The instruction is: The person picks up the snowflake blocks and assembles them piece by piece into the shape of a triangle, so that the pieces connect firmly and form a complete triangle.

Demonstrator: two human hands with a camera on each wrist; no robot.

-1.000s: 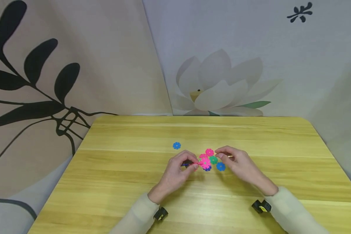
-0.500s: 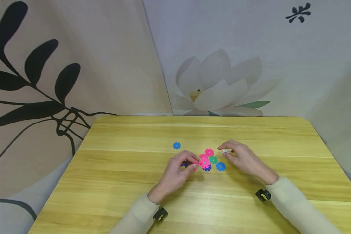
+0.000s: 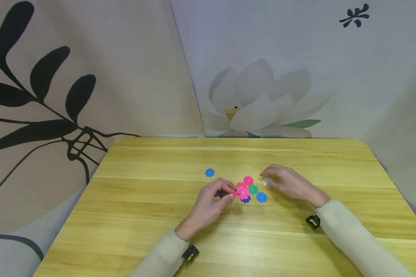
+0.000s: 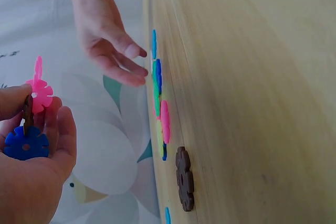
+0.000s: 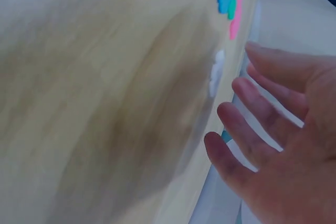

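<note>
My left hand [image 3: 208, 198] pinches a small chain of flower-shaped plastic discs. In the left wrist view it joins a pink disc [image 4: 42, 96], a brown disc [image 4: 28, 114] seen edge-on and a blue disc [image 4: 26, 144]. My right hand [image 3: 292, 184] hovers just above the table, its fingers spread and holding nothing. By its fingertips a white disc [image 3: 267, 181] lies flat on the wood. Between the hands sits a loose group with a pink disc [image 3: 248, 180], a green disc [image 3: 253, 189] and a blue disc [image 3: 261, 197].
One blue disc [image 3: 209, 172] lies apart, beyond my left hand. Another brown disc [image 4: 185, 179] rests on the table [image 3: 152, 161] in the left wrist view; the left hand hides it from the head view. A patterned cloth [image 3: 135, 69] hangs behind the table.
My right hand has moved slightly right and away from the group, letting go of the white disc, which now lies on the table. My left hand has stayed still with its discs.
</note>
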